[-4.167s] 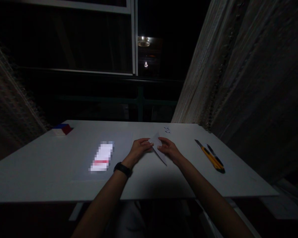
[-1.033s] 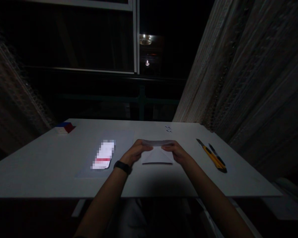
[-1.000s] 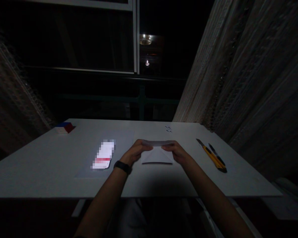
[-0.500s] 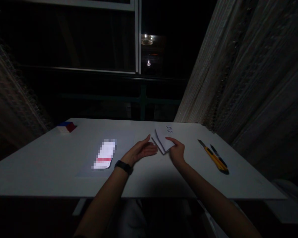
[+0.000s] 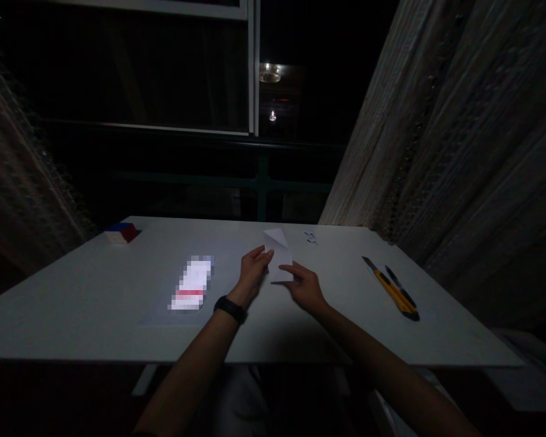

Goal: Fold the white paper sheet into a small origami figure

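Between my hands, above the white table (image 5: 273, 340), is a folded sheet of white paper (image 5: 278, 255) with a slanting crease near its top. My left hand (image 5: 253, 268), with a dark band on the wrist, pinches the paper's left edge, thumb on its face. My right hand (image 5: 306, 285) grips its lower right side between thumb and fingers. Beyond the paper, small dark marks or pieces (image 5: 310, 238) lie on the table; I cannot tell which.
A lit phone (image 5: 192, 284) with a blurred screen lies on a pale sheet at left. A colour puzzle cube (image 5: 121, 233) sits at the far left. On the right are a yellow box cutter (image 5: 391, 290) and a dark pen (image 5: 400, 285). Curtains (image 5: 437, 121) hang beside a dark window.
My left hand has gone from open beside the paper to pinching it. The paper has turned more upright and moved left, and my right hand has shifted left and lower with it.
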A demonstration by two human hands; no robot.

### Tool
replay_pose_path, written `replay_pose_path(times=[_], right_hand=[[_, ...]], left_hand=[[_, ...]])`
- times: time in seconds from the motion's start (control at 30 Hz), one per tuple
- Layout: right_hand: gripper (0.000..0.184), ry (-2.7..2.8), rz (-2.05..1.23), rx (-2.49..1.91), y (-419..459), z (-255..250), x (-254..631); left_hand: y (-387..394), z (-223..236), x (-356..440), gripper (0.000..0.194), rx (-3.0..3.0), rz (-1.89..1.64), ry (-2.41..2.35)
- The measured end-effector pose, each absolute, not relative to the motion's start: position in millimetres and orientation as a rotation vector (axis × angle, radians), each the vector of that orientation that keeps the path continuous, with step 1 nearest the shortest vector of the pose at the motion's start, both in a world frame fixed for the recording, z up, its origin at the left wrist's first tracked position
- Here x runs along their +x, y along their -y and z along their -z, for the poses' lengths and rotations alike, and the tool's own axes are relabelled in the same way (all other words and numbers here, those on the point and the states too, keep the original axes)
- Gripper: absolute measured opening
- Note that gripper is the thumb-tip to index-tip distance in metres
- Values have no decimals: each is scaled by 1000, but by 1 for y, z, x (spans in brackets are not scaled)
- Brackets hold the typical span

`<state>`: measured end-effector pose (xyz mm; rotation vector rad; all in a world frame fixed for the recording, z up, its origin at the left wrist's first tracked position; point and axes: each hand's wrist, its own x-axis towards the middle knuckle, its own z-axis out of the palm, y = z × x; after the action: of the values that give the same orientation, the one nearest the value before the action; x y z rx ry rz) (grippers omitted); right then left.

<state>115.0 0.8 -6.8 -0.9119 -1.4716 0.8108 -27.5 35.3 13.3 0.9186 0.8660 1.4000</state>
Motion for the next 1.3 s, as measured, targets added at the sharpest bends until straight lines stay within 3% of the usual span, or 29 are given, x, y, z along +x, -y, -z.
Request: replay_pose_path(times=[0.13,0.33,0.47,0.57,0.7,0.97,1.3], right_hand=[[40,1612,-911,-861,4,0,117],[39,1199,-954,-933,-5,3,122],[39,1107,-1210,-949,-11,6,121],[37,1080,-1328,-910,-11,5,121],[36,995,-1328,-904,-11,4,122],[30,890,-1327,-893,-14,4,118],[26,776,-1406,-818,-30,-13,102]], left_hand=[[-39,-8,-26,70,988,-1433,-840],[-36,-14,-26,55,1258,-1420,-939],[-30,-15,-25,43,1516,-1351,-917],[-28,-13,-24,45,1585,-1323,-926],[-28,-10,-22,50,1504,-1349,-1098],[-26,-5,-18,28,1617,-1454,-1119],[-31,-9,-21,40,1435,-1554,-1030]])
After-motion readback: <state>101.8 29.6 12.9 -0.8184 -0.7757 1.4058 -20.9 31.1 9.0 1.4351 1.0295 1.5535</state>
